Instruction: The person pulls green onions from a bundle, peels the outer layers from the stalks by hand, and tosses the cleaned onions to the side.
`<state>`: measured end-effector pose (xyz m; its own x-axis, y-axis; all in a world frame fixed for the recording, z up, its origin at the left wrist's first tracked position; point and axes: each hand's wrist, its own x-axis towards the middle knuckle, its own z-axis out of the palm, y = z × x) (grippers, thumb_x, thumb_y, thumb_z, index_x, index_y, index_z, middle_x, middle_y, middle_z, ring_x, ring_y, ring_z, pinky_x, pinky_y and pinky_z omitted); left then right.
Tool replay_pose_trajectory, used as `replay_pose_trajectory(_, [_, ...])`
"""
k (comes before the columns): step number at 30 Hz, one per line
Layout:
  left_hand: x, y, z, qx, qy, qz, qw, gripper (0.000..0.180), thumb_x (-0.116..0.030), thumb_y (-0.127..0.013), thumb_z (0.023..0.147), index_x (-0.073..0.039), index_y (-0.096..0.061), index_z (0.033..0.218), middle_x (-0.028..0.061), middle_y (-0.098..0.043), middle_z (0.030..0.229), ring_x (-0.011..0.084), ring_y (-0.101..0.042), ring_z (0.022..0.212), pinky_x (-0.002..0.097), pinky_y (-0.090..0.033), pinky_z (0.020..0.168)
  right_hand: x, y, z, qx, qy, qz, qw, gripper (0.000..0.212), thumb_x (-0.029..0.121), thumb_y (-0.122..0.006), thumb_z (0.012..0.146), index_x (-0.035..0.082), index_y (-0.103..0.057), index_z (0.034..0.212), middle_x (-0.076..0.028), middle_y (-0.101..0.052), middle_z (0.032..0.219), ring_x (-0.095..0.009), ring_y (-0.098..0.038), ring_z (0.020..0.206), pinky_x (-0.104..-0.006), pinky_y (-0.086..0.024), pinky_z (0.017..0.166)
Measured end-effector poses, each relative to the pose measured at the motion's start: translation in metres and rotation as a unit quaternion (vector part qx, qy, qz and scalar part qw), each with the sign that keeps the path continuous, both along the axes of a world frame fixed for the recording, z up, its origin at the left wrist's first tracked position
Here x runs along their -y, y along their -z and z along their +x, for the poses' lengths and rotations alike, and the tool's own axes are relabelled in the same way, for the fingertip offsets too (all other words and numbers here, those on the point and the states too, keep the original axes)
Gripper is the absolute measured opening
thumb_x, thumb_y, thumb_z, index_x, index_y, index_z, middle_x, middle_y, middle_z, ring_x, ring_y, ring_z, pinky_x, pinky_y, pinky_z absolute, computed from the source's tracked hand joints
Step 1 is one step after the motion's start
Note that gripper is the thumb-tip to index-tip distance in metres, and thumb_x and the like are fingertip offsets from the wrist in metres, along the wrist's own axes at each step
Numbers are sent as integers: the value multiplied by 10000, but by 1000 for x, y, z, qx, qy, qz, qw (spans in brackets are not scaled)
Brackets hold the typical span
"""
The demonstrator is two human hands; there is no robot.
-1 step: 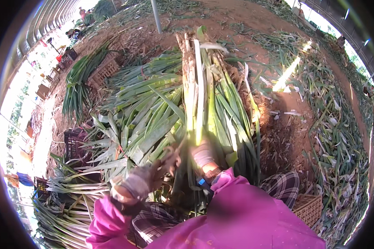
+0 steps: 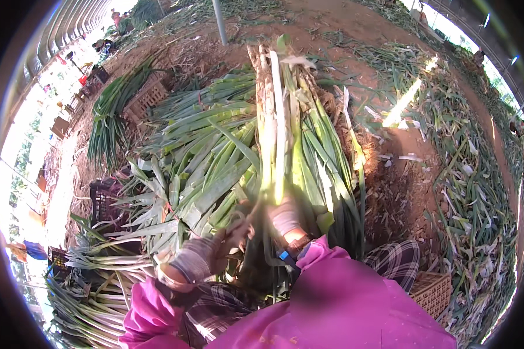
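Note:
A pile of leeks with long green leaves and pale stems lies in front of me, roots toward the far end. My right hand, in a pale wrapped glove, closes on one whitish leek lying on top of the pile; glare blurs its fingertips. To the left and nearer me is my left hand, in a soiled glove. It is just above the leaves, its fingers bent and smeared by motion. A thin strand runs by its fingertips, and I cannot make out whether they hold it.
More leeks lie at the lower left. Dark crates stand left, a tan crate farther back and another by my right knee. Leaf scraps cover the ground at right. A grey pole stands at the back.
My left hand has shifted slightly to the right. A loose pale strip at the far end of the leeks has changed shape. My right hand stays in about the same place.

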<state>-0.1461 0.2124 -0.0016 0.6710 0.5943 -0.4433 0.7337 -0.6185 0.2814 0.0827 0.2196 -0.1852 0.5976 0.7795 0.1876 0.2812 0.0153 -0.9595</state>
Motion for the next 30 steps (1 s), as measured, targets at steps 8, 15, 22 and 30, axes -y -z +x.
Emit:
replay_pose_trajectory(8, [24, 30, -8, 73, -64, -14, 995, 600, -219, -658, 765, -74, -376, 1275, 175, -622, 844, 340, -614, 738, 420, -465, 621, 5, 27, -30, 42, 2, -188, 981, 393, 236, -667, 688, 20, -558, 998, -219, -589, 973, -387, -584, 863, -419, -476, 780])
replay_pose_trajectory(15, [-20, 35, 46, 123, -23, 112, 986, 674, -314, -642, 743, -12, -352, 1272, 217, -596, 927, 381, -588, 831, 466, -466, 654, -14, 103, 10, -105, 111, -111, 982, 314, 241, -631, 749, 6, -577, 950, -213, -617, 863, -366, -593, 874, -393, -468, 777])
replay_pose_trajectory(22, [-66, 15, 85, 140, -37, 132, 981, 655, -284, -637, 737, 4, -380, 1265, 243, -599, 959, 403, -588, 877, 453, -470, 725, 58, -7, 43, -143, -97, -164, 971, 491, 206, -806, 615, -13, -581, 992, -131, -644, 901, -226, -604, 778, -325, -494, 732])
replay_pose_trajectory(30, [-74, -3, 145, 138, -36, 112, 983, 541, -241, -628, 701, -40, -467, 1177, 234, -607, 869, 403, -588, 833, 465, -457, 711, 112, -16, 78, -270, -82, -197, 939, 479, 164, -812, 622, 19, -587, 1019, -68, -644, 881, -173, -599, 733, -315, -501, 698])
